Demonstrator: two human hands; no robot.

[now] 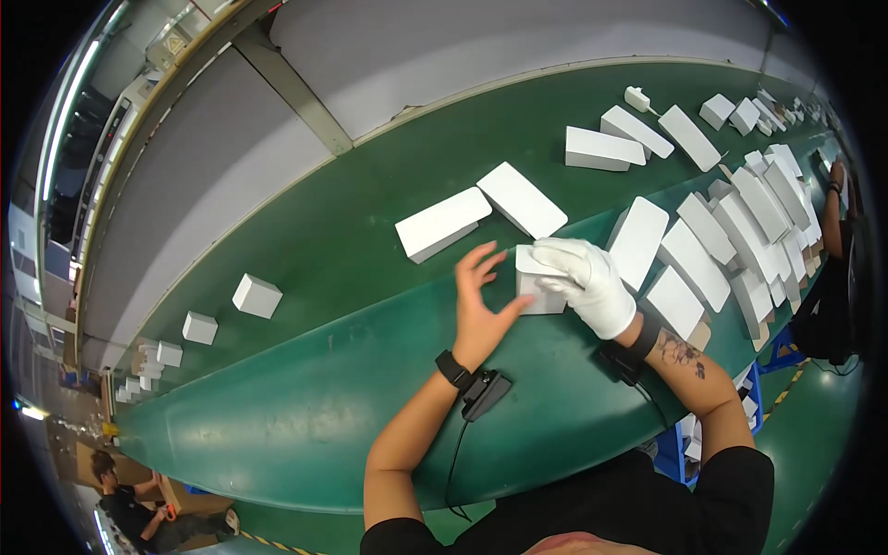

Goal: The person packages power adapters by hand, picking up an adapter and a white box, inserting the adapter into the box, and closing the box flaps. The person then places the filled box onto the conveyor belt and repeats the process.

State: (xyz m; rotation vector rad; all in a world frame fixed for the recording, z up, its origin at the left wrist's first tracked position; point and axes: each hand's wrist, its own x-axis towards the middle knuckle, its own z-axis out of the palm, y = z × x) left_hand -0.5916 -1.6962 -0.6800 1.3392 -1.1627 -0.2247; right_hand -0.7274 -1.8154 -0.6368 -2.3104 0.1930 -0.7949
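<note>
A small white box stands near the middle of the green work surface. My right hand, in a white glove, closes over its top and right side and covers part of it. My left hand is bare and sits at the box's left, its fingers spread and curved. The left thumb reaches the box's lower left edge, while the other fingers stand apart from it. Just beyond my hands lie two longer white boxes, one to the left and one to the right.
A heap of white boxes and open cartons covers the right side. More boxes and a white plug adapter lie farther back. Small boxes line the belt at left. Another person sits at lower left; a person's arm shows at right.
</note>
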